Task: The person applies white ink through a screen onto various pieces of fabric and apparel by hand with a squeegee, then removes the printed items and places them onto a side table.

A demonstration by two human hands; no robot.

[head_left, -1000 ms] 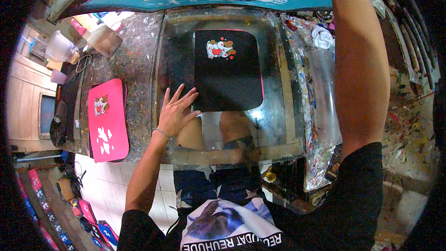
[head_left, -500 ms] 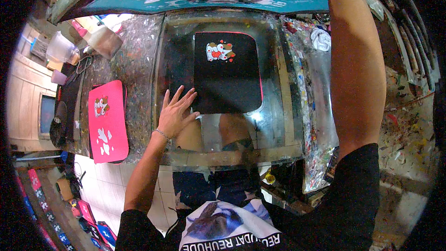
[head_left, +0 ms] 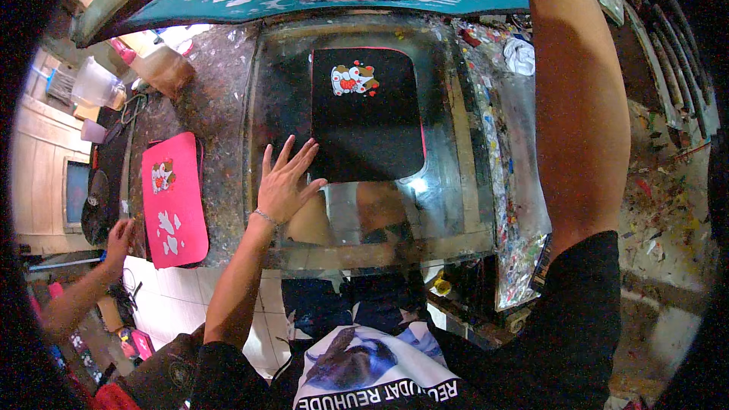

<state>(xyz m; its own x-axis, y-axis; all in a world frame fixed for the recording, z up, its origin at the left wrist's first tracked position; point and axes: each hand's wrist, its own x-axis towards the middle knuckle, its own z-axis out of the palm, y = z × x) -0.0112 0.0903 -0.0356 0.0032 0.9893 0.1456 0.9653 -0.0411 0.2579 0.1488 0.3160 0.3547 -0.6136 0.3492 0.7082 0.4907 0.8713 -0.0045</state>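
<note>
Fingers (head_left: 285, 153) of left hand (head_left: 279, 191): open, spread, back of hand up, index finger and thumb at left edge of black panel (head_left: 372, 133). Thin bracelet (head_left: 265, 217) at wrist. Right hand: beyond upper edge of view, grip cannot be told; right forearm (head_left: 581, 106) reaching up and forward.

Black panel: flat on glossy plate (head_left: 452, 212), mid-tabletop (head_left: 220, 99); rounded right corners, pink along right edge. Cartoon animal with red hearts printed near far end.

Beyond plate: teal screen (head_left: 296, 0) in a frame, tilted up. Pale blotches on mesh; pale lettering toward right, not legible.

Left of plate: pink panel (head_left: 186, 205) lying over a darker piece. Matching cartoon at far end, pale blotches nearer. Just left of it, another person's hand (head_left: 118, 241).

Far left: clear tub (head_left: 99, 85). Right of plate: white cloth (head_left: 519, 57).

Near edge: dark shirt (head_left: 569, 311); row of block capitals below a bluish picture, inverted in this view. Emblem (head_left: 181, 373) on dark cloth, lower left: too small to read.
</note>
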